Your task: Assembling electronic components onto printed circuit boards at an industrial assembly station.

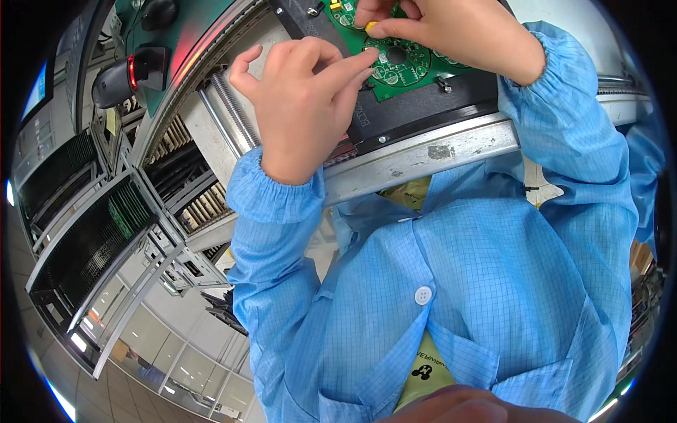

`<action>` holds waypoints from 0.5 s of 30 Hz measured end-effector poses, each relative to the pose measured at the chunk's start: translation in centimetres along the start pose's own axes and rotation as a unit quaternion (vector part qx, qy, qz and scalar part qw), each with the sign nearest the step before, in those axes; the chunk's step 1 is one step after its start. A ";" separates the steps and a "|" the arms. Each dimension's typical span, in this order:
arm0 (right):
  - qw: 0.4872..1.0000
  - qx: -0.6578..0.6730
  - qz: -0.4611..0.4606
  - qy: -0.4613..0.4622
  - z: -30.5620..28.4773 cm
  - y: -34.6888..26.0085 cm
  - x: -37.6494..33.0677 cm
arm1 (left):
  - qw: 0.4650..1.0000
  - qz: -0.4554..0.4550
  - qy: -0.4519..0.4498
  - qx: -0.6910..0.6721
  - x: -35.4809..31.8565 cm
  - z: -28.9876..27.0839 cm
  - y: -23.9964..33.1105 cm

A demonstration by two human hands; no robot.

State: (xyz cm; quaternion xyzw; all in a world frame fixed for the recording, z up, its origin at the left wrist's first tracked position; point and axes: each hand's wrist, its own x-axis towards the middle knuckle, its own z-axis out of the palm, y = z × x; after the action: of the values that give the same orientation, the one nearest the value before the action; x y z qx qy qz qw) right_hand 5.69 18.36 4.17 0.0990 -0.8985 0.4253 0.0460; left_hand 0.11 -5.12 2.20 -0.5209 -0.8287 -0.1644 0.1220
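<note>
A green circuit board [441, 67] with round printed sections lies in a black frame [458, 97] at the top of the view. My right hand [458, 32] reaches over it from the right, its thumb and finger closed on a small yellow component [371, 27] just above the board. From the left comes my left hand [300, 99], thumb and index finger pinched together at the board's surface. Whatever lies between those fingertips is too small to make out. Another yellow component [336, 5] sits near the board's upper left edge.
A metal rail [437, 151] runs along the near side of the frame. To the left, a black scanner [116, 81] glowing red stands on a green surface. Black slotted racks [95, 240] holding boards stand at the far left, beside a coiled metal spring [229, 109].
</note>
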 end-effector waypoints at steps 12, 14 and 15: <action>0.998 -0.010 0.025 -0.057 0.0 -0.6 -0.1 | 0.998 0.001 0.040 -0.053 -0.2 1.0 -0.7; 0.997 -0.027 0.026 -0.066 -0.3 -0.7 -0.2 | 0.997 -0.008 0.032 -0.069 -0.2 1.2 -0.7; 0.997 -0.027 0.026 -0.066 -0.3 -0.7 -0.3 | 0.996 -0.017 0.023 -0.086 -0.1 1.2 -0.7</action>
State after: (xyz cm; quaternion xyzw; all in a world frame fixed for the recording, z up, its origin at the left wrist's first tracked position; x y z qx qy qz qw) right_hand 6.08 18.22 4.84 0.1023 -0.9131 0.3941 -0.0216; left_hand -0.51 -5.02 0.94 -0.5110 -0.8175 -0.2490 0.0932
